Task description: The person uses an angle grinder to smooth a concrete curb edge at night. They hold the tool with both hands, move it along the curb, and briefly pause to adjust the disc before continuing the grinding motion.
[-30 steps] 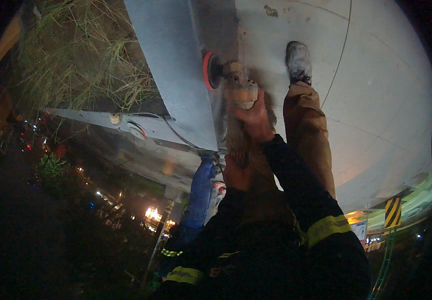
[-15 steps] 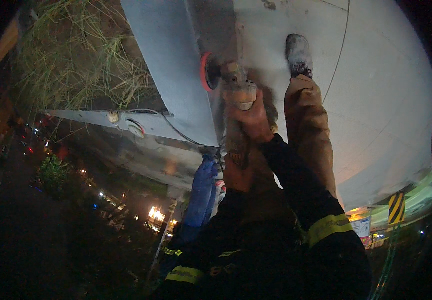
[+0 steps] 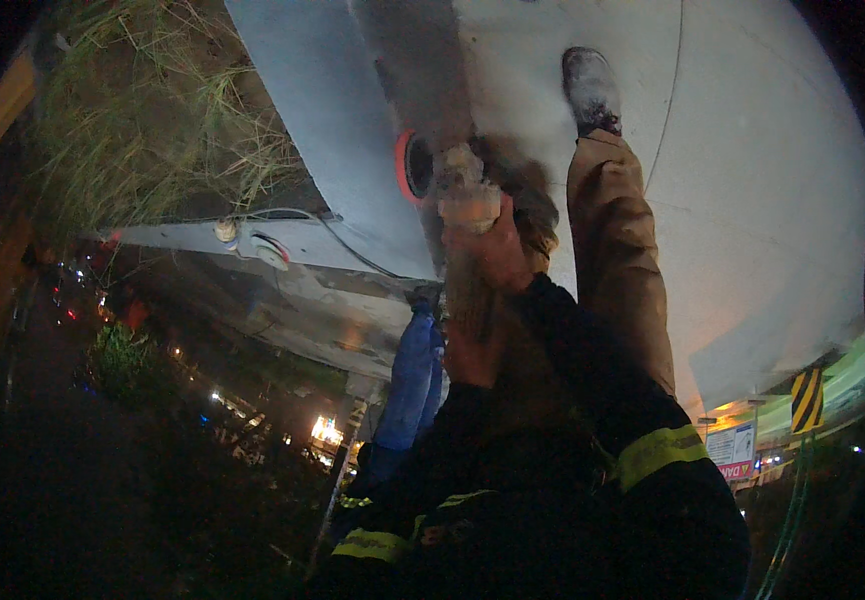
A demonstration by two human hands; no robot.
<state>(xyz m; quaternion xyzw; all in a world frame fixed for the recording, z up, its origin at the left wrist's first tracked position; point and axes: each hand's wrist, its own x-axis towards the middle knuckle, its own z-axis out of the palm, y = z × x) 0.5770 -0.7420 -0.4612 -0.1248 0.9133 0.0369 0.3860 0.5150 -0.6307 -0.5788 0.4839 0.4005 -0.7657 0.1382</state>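
My right hand (image 3: 498,250) is closed around the front of a dusty angle grinder (image 3: 468,205). Below it, my left hand (image 3: 473,355) wraps the tool's rear body, its fingers dim and blurred. The grinder's red-edged round disc (image 3: 411,167) faces left and sits against the side of a pale grey raised panel (image 3: 353,150). Whether the disc is spinning cannot be made out. A dark smoother band runs along the foot of this panel, next to the disc.
My shoe (image 3: 590,88) stands on the curved pale surface (image 3: 743,200). A blue-trousered leg (image 3: 408,380) is close at my left. On a narrow ledge (image 3: 178,235) lies another red-edged disc (image 3: 273,252) near a cable (image 3: 358,255). Dry grass (image 3: 173,110) lies beyond; a striped marker (image 3: 808,400) hangs right.
The grinder, with both hands on it, has slid a little nearer to me along the panel's side. The whole view has shifted slightly.
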